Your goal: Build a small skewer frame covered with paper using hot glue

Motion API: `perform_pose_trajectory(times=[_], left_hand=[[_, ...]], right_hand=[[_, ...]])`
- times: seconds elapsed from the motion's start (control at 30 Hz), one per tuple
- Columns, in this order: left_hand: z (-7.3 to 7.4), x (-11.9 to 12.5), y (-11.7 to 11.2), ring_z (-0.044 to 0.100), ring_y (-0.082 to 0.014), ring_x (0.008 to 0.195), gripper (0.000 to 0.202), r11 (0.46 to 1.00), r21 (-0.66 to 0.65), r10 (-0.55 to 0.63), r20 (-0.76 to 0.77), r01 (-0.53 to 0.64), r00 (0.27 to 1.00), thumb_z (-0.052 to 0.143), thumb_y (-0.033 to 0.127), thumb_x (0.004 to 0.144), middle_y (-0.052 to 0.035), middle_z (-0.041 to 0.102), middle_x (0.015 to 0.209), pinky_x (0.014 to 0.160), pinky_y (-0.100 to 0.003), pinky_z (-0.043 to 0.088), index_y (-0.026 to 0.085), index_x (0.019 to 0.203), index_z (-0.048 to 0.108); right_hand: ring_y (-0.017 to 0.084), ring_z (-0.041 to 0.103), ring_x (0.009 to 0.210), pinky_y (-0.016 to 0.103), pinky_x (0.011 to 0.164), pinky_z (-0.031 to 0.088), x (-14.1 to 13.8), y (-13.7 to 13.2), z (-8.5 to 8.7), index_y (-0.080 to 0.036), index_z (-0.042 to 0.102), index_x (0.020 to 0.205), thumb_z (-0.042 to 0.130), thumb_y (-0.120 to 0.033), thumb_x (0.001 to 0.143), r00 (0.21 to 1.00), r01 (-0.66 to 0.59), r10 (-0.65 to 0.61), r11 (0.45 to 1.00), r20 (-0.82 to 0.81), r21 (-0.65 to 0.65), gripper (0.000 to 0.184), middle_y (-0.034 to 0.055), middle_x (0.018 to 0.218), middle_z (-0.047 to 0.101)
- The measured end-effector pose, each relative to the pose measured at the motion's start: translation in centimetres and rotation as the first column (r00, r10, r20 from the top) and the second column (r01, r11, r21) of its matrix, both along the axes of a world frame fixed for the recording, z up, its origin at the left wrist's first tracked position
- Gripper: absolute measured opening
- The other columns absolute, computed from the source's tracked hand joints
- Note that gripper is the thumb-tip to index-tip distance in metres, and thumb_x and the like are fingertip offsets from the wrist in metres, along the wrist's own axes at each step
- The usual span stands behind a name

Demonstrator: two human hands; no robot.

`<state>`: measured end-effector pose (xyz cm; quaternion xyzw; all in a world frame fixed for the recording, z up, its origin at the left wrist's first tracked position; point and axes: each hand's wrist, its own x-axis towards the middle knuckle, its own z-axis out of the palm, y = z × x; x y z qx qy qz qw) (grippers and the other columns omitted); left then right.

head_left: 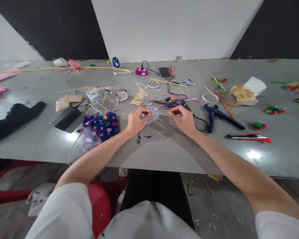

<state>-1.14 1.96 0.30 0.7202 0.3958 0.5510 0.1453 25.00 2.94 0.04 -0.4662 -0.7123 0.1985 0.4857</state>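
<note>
Partly behind left hand (pixel 136 121): lavender material (pixel 153 110)

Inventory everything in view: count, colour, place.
Table: 1, grey, across view
Sticks: many, tan, mostly centre
Patterned cloth: 1, blue, left
Box: 1, black, left
Dark cloth: 1, black, far left
Phone: 1, dark, back centre
Socket block: 1, purple, beside phone
Coils: 2, white, centre, right
Cutter: 1, blue, right
Rod: 1, orange, beside cutter
Knife: 1, orange and black, right
Fuzzy bits: several, red-green, far right
Seat: 1 or more, red, below
Scraps: many, mixed, scattered
Left hand: 1, bare, centre
Right hand: 1, bare, centre
Sleeves: 2, white, foreground
</note>
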Motion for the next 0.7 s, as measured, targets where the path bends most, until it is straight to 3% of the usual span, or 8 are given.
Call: perform_pose_trajectory(times=[0.23, 0.5, 0.7], left_hand=[[0.2, 0.0, -0.1, 0.076, -0.0160, 0.094, 0.014, 0.984, 0.141, -0.102, -0.027, 0.105, 0.994, 0.070, 0.028, 0.098, -0.0065, 0.079, 0.097, 0.089, -0.032, 0.059, 0.022, 0.087, 0.064], [-0.1, -0.1, -0.1, 0.075, -0.0159, 0.095, 0.015, 0.956, 0.209, -0.153, -0.237, 0.204, 0.959, 0.061, 0.022, 0.102, -0.0085, 0.079, 0.103, 0.089, -0.034, 0.060, 0.022, 0.087, 0.063], [0.7, -0.5, -0.5, 0.075, -0.0189, 0.107, 0.015, 0.870, 0.319, -0.250, -0.370, 0.375, 0.895, 0.062, 0.012, 0.099, -0.0080, 0.079, 0.113, 0.094, -0.041, 0.062, 0.023, 0.089, 0.063]], right_hand=[[0.020, 0.071, 0.082, 0.037, 0.081, 0.056, 0.0, -0.3, 0.2, -0.025, 0.069, 0.093, 0.054, -0.064, 0.102, 0.997, -0.080, 0.080, 0.995, -0.004, -0.066, 0.043, 0.0034, 0.087, 0.075], [0.022, 0.072, 0.089, 0.040, 0.085, 0.058, -0.9, -1.2, 0.9, -0.026, 0.070, 0.110, 0.065, -0.065, 0.096, 0.996, -0.091, 0.091, 0.996, 0.012, -0.023, 0.042, 0.0060, 0.104, 0.077], [0.021, 0.070, 0.085, 0.040, 0.084, 0.058, -1.3, -1.4, 0.6, -0.025, 0.069, 0.109, 0.069, -0.064, 0.093, 0.997, -0.081, 0.081, 0.996, 0.014, 0.032, 0.042, 0.0064, 0.103, 0.076]])
